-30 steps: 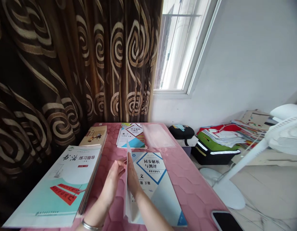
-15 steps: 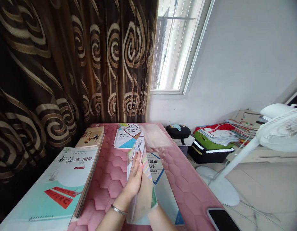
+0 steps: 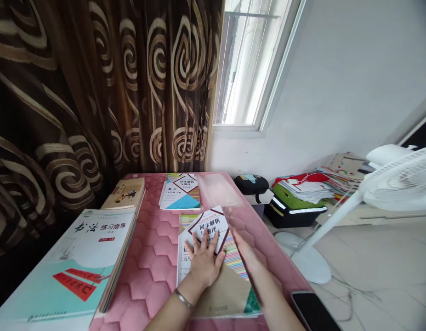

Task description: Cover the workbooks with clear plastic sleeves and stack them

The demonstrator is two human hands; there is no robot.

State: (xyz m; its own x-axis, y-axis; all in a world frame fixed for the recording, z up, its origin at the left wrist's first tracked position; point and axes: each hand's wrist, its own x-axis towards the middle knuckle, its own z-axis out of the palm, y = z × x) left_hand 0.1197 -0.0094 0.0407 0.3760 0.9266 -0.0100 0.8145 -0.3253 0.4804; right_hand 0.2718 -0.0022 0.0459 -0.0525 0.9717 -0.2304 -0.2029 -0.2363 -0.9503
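A workbook with a brown, striped and white cover lies on other books near the front of the pink quilted surface. My left hand, a silver bangle on its wrist, rests flat on the cover with fingers spread. Along the book's right edge my right hand stands with its fingers stretched out, touching or very near the edge. Part of the title is covered by my left fingers. Farther back lies a small stack of workbooks with a blue and white cover, beside a clear plastic sleeve.
To the left, a calligraphy workbook tops a thick stack, with a brown-covered book behind it. A phone lies at the front right edge. A white fan, a green and black bag and a black case stand beyond the right edge.
The workbook was tilted up between my hands and now lies flat on the pile. My left hand has come down onto its cover; my right hand has moved out to its right edge.
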